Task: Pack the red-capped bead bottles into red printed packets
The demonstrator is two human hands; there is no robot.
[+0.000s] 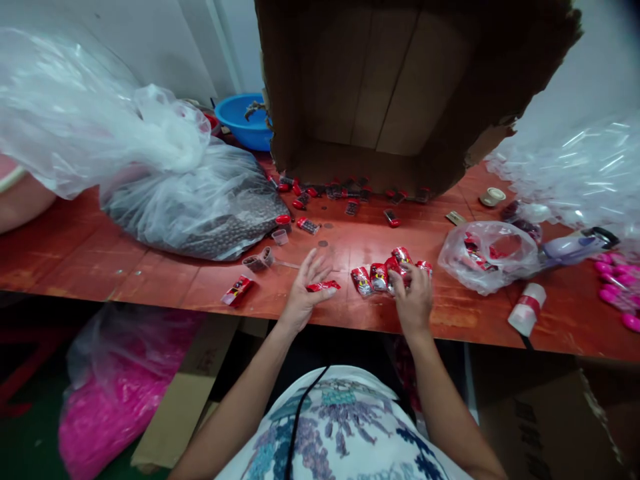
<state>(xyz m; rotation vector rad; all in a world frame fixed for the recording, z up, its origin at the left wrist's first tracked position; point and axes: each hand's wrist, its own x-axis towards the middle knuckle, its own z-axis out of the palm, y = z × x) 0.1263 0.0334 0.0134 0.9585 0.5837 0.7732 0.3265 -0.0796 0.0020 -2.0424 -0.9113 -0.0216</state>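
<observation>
Fingers extended, my left hand [306, 293] holds a small red printed packet [324, 286] between thumb and palm, just above the table's front edge. My right hand [415, 300] has its curled fingertips on a red packet [393, 267] in a small group. Beside those fingers lie more red and silver packets with a yellow print, such as this packet [361, 281]. Part of the group is hidden under my right hand. Another red packet [238, 291] lies left of my left hand, near a clear plastic cup of dark beads [259, 260].
A torn cardboard box [390, 120] stands open at the back, with small red-capped tubes [351, 207] before it. A plastic bag of dark beads [210, 220] fills the left. At right are an open clear bag [487, 257], a white roll [527, 309] and a purple-grey handled tool [570, 248].
</observation>
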